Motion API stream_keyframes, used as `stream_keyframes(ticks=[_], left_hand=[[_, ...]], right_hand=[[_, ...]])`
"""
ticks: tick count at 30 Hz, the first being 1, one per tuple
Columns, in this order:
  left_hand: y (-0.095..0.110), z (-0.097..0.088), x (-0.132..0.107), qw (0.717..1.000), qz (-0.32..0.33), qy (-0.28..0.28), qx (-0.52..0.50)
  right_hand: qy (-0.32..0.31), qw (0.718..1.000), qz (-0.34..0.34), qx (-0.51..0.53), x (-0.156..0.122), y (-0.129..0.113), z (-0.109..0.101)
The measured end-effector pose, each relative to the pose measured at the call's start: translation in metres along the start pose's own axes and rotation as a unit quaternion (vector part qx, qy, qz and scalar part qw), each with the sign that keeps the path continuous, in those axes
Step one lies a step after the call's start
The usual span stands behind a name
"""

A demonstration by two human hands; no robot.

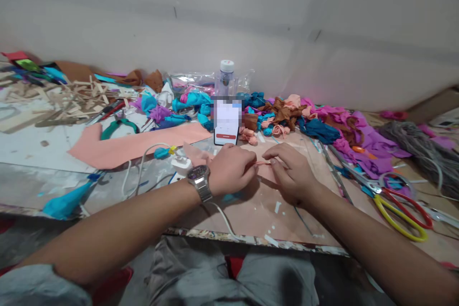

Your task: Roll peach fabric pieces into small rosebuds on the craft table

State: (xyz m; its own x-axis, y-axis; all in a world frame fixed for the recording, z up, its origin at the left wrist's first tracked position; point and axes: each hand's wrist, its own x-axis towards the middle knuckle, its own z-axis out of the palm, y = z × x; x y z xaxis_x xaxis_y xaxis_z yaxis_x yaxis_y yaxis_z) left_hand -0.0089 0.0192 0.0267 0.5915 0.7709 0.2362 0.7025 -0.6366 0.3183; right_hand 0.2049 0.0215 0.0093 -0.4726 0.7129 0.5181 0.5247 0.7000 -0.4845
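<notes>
Over the middle of the table, my left hand (232,169) and my right hand (289,172) are close together with fingers pinched. A thin twisted pink strip (263,163) spans the small gap between their fingertips, one end in each hand. Its material is too small to make out. Peach crepe paper (193,153) shows just left of my left hand; whether it joins the strip is hidden. A phone (226,124) stands upright behind my hands. Near my left wrist, which wears a metal watch (199,177), lies a white charger plug (181,164).
Scissors with red and yellow handles (401,210) lie at right, near grey yarn (418,148). Crumpled coloured paper pieces (287,114) line the back beside a clear bottle (225,81). At left are a peach sheet (143,146), green-handled pliers (118,126) and wooden sticks (79,95).
</notes>
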Motion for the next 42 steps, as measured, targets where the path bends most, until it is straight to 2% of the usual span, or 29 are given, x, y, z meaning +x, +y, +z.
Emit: stream_keyframes(ticks=[3, 6, 14, 42], left_hand=[[0.0001, -0.0001, 0.0004, 1.000, 0.008, -0.004, -0.015], [-0.0002, -0.0001, 0.0007, 1.000, 0.007, -0.007, -0.024], [-0.0017, -0.0002, 0.0002, 0.999, 0.007, -0.014, -0.033], [-0.0019, -0.0013, 0.0011, 0.998, 0.017, 0.000, -0.059]], right_hand=[[-0.060, 0.998, 0.024, 0.010, 0.0004, -0.0028, 0.0000], [-0.087, 0.995, 0.043, 0.021, -0.0004, -0.0052, 0.0023], [-0.092, 0.993, 0.072, 0.025, -0.0046, -0.0065, 0.0049], [-0.050, 0.995, 0.076, 0.049, -0.0063, -0.0040, 0.0083]])
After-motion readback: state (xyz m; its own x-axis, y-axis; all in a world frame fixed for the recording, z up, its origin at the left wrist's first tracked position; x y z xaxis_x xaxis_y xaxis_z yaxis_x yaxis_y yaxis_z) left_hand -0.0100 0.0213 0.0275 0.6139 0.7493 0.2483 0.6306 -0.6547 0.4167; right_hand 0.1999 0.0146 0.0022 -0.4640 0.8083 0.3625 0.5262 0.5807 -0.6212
